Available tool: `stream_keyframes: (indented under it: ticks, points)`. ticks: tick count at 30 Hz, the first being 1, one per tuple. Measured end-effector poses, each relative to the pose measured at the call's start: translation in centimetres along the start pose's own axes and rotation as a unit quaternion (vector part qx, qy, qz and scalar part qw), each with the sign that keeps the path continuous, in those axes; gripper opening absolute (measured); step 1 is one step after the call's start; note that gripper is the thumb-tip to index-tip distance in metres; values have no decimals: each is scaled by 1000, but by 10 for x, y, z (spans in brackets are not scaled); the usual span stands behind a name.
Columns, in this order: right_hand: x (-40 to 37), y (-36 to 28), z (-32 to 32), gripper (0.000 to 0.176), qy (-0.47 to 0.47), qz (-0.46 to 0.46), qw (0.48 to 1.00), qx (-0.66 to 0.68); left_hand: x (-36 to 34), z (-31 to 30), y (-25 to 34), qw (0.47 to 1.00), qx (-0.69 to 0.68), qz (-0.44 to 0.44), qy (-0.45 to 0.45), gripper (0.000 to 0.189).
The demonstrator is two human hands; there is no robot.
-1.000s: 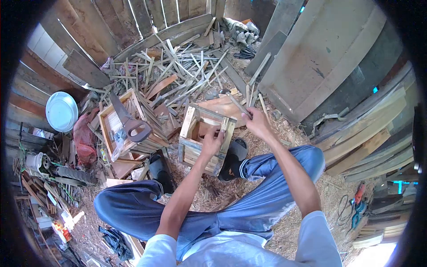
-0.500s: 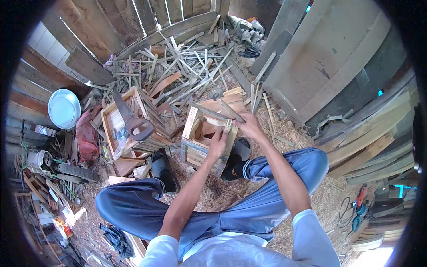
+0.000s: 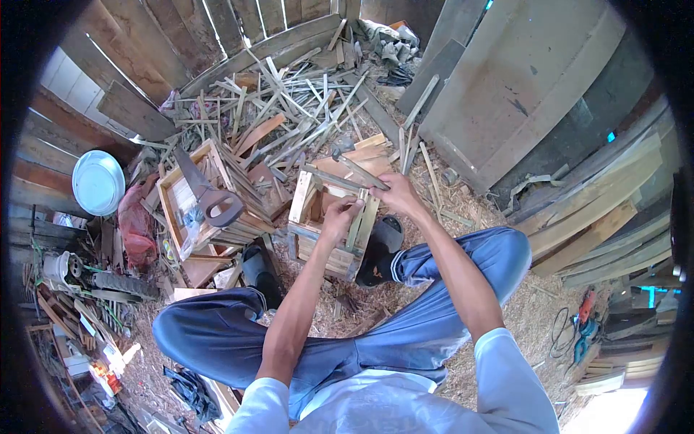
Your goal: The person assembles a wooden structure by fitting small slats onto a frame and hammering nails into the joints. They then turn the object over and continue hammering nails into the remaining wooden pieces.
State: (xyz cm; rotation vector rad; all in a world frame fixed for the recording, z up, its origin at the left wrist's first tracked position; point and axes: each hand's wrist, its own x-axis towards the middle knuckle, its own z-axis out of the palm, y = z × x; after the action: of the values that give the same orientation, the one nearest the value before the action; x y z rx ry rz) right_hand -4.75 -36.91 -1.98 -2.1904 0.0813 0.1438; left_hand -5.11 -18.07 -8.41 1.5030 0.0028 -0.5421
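A small wooden crate [image 3: 325, 254] stands between my feet, its open side facing up. My right hand [image 3: 396, 192] is closed round the handle of a hammer [image 3: 361, 172], whose head [image 3: 342, 147] points up and left beyond the crate. My left hand [image 3: 341, 217] is at the crate's upper right edge, its fingers pinched together near a slat. Whatever lies between those fingertips is too small to make out.
Left of the crate, a handsaw [image 3: 199, 181] lies on a stack of wooden frames [image 3: 238, 170]. Scrap sticks [image 3: 289, 108] are heaped behind. A pale basin [image 3: 98, 183] is at the far left, a large panel [image 3: 520, 94] at the right, power tools [image 3: 585, 329] at lower right.
My left hand has drawn back from the slat and its fingers have come together. The hammer head now shows beyond the crate. The whole view has shifted slightly.
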Motion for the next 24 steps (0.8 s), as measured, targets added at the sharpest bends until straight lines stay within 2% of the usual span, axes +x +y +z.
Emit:
stream_keyframes:
  ticks: [3,10,12,15,19,24]
  points:
    - [0,-3,-3,26,-7,27,1000,2,-2,0,3,1000,25,3,10,30]
    - [1,-3,-5,30,-18,15,1000,-15,-3,0,3,1000,1,22,3,28]
    - [2,-1,-5,29,-46,48,998,11,-5,-1,5,1000,19,12,-2,28]
    - [3,2,-6,29,-44,20,999,-1,-1,-2,1,1000,14,-10,-2,29]
    - [1,0,-7,29,-48,21,999,2,-1,1,-2,1000,-12,12,-9,31]
    - [2,0,-9,30,-66,46,997,6,-2,-1,1,999,33,11,4,30]
